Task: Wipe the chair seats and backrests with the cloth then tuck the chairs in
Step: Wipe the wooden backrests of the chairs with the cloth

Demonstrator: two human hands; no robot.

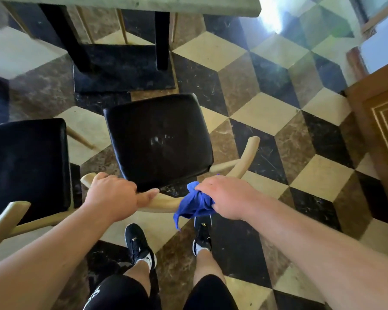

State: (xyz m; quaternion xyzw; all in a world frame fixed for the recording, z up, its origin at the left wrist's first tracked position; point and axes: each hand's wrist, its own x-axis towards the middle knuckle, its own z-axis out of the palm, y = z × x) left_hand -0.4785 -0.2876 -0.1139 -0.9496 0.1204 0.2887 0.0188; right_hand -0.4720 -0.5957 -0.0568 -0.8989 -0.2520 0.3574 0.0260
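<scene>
- While we look straight down, our left hand is wrapped over the curved wooden backrest of the middle chair, fingers closed on the rail and the thumb lying along its top edge.
- Our right hand is pressed together around a bunched blue cloth, holding it against the same backrest rail, just right of its middle; a loose corner of the cloth hangs below the rail.
- The black padded seat of this chair lies just beyond the rail, with a few pale smudges near its centre.
- The right end of the backrest curves up and away past the seat's right rear corner.
- A second chair with a like black seat stands near the left edge of the floor, well apart from our hands.
- The chair we hold sits clear of the table; the table's black base plate lies just ahead of the seat's front edge.
- Our two black shoes stand on the patterned tiles behind the backrest.
</scene>
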